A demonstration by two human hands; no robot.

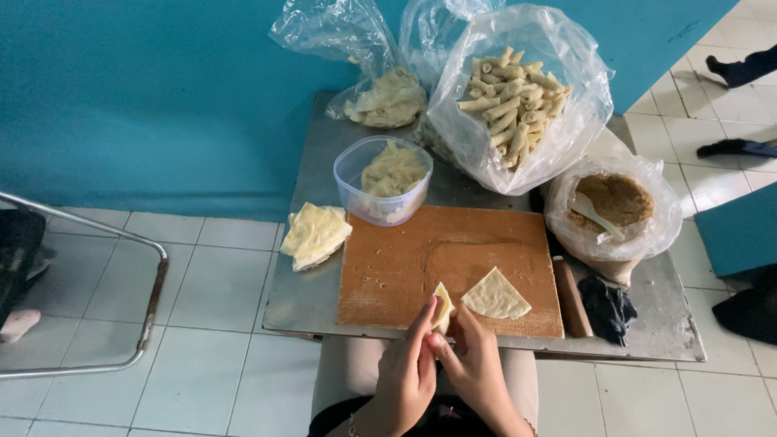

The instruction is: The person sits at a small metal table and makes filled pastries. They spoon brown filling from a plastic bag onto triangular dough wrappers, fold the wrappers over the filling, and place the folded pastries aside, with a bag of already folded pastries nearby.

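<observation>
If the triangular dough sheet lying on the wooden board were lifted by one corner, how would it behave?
The triangular dough sheet looks thin and lies flat on the wooden board, so it would probably droop. It seems light, and might tear. The piece held by both hands already curls.

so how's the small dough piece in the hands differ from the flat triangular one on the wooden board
The small folded dough piece is pinched between the left hand and right hand, curled up; the flat triangular dough sheet lies open and untouched on the brown wooden board, and shows wider. Both are pale cream dough.

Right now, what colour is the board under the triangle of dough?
The board is orange-brown, dusted with flour, seen best in the head view.
</observation>
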